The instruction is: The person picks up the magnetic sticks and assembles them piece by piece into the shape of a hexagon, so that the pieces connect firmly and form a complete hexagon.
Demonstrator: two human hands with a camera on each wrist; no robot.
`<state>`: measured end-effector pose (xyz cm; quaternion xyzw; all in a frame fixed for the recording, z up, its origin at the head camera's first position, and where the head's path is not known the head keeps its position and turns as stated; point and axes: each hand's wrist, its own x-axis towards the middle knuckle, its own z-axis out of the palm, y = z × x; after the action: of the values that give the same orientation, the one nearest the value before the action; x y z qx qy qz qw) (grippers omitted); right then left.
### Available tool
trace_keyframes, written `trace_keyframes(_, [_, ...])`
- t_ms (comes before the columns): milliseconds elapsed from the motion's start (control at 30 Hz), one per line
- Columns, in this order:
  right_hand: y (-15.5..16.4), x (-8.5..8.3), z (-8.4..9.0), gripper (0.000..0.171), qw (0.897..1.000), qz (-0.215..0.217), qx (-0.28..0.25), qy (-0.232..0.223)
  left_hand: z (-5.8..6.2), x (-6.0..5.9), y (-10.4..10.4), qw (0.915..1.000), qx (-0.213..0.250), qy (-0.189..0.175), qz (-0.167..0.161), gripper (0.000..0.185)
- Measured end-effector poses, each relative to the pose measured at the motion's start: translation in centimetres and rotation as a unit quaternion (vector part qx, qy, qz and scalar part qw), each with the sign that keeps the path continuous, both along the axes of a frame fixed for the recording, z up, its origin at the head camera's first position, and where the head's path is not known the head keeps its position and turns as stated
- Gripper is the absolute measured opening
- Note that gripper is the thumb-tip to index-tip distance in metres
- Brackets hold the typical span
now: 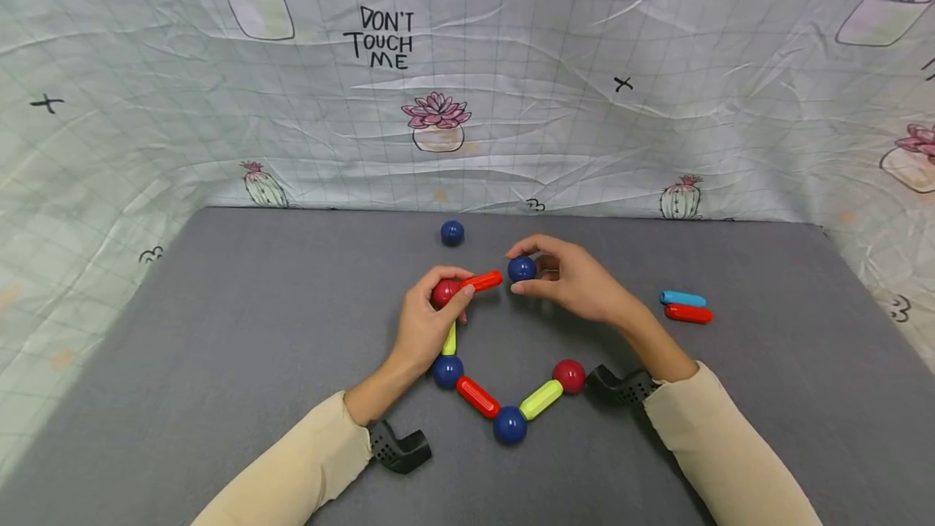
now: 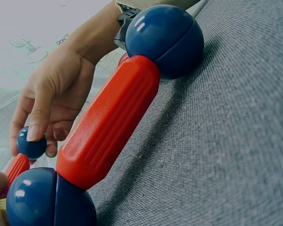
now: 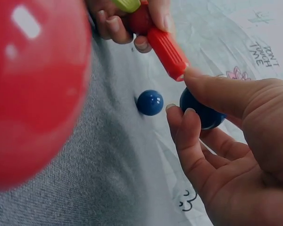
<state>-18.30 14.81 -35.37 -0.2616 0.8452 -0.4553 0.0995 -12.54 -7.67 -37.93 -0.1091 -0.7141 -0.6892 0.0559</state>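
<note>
My left hand (image 1: 420,323) grips a red ball (image 1: 443,292) of a ball-and-rod building toy, with the thumb on a red rod (image 1: 485,281) that points right. Thumb and fingers of my right hand (image 1: 580,281) pinch a blue ball (image 1: 522,269) close to that rod's free end. From the held red ball, a chain runs down: a yellow-green rod (image 1: 450,339), a blue ball (image 1: 448,372), a second red rod (image 2: 111,122), another blue ball (image 1: 510,425), a second yellow-green rod (image 1: 541,400) and a red ball (image 3: 33,89) at its right end.
A loose blue ball (image 1: 452,233) lies near the back edge of the grey table (image 1: 292,291). At the right, a light-blue rod (image 1: 682,299) and a red rod (image 1: 688,313) lie side by side. A printed cloth (image 1: 511,128) hangs behind.
</note>
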Motion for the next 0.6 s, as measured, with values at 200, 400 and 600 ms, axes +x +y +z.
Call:
trace_keyframes(200, [-0.35,0.10,0.00,0.041,1.000,0.010,-0.004,0.001,0.05,-0.03,-0.01,1.0000,0.001,0.000,-0.003,0.018])
trace_keyframes(400, [-0.59,0.11,-0.28,0.040,1.000,0.009,-0.001,0.006,0.02,0.00,-0.04,1.0000,-0.004,0.006,-0.005,0.018])
trace_keyframes(600, [-0.64,0.20,-0.24,0.039,1.000,0.009,-0.002,0.015,0.08,0.03,-0.04,0.9999,-0.011,0.007,-0.009,0.019])
